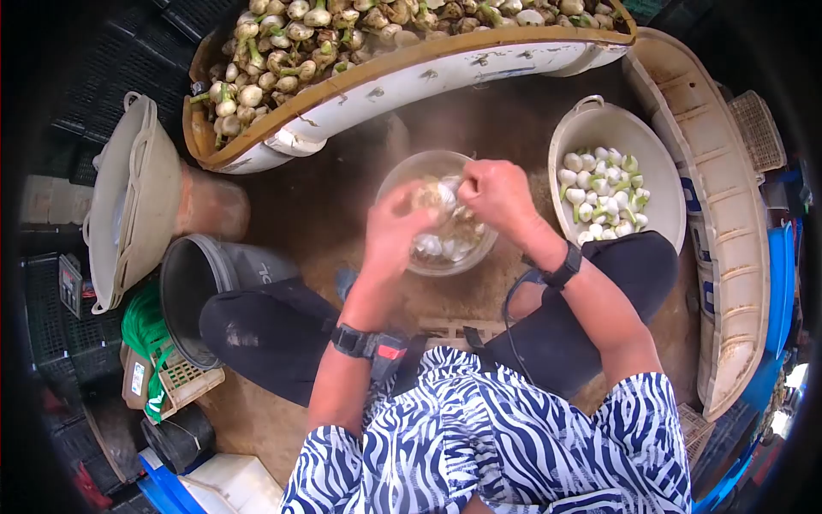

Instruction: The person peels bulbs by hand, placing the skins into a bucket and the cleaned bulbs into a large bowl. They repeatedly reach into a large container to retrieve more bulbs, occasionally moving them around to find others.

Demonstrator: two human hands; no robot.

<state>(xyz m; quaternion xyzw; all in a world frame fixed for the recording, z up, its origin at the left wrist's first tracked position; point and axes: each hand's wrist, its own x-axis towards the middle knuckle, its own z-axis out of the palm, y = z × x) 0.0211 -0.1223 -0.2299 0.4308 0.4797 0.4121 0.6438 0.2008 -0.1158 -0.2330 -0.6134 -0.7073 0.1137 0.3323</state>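
Over a round, pale bowl [413,257] between my knees, both of my hands work close together. My left hand [392,227] curls its fingers around a whitish garlic bulb [443,199], partly blurred by motion. Beside it my right hand [498,195] is closed in a pinch at the bulb's side; what lies between those fingertips is hidden. In the bowl are loose papery skins and several white bulbs [454,248]. Off to the right, a pale tub [569,128] with handles holds cleaned white bulbs [604,193] with short green stems.
A long white trough [385,94] with a brown rim, heaped with unpeeled bulbs [282,64], spans the far side. Pale tubs [128,206] and a dark bucket [199,295] stand left, near green netting [145,330]. Along the right runs a long beige trough [728,257].
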